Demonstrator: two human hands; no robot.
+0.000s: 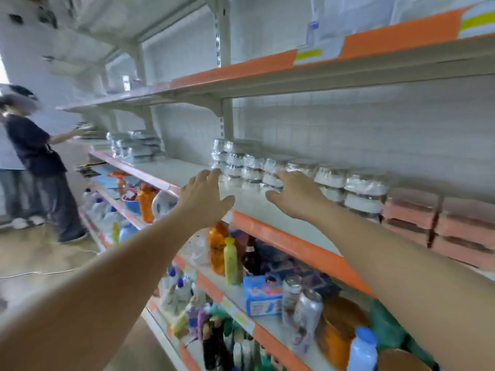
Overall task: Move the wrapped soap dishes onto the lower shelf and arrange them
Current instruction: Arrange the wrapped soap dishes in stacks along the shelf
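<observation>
Left hand: the bare left hand (205,198) reaches forward over the front edge of the shelf, fingers straight and spread wide, holding nothing.
Right hand: the bare right hand (294,195) reaches forward beside it, palm down, fingers relaxed and a little spread, holding nothing; its fingertips are just short of the nearest dishes, and blur hides whether they touch.
Soap dishes: a row of white soap dishes wrapped in clear, shiny plastic (270,171) stands in stacks just beyond both hands, toward the back of the shelf, running from ahead of the left hand to past the right hand.
Shelf: the pale grey metal shelf with an orange front strip (284,239) lies under both hands; bare board shows between the hands and the dishes.
Pink boxes: stacked flat pink boxes (439,220) sit on the same shelf, to the right of the right hand, past the last dishes.
Below the hands: lower shelves hold mixed goods, among them an orange bottle (217,246) and a blue and white carton (263,294).
Far left: another person in a dark top (34,156) stands at the shelving, well apart from the left hand.
</observation>
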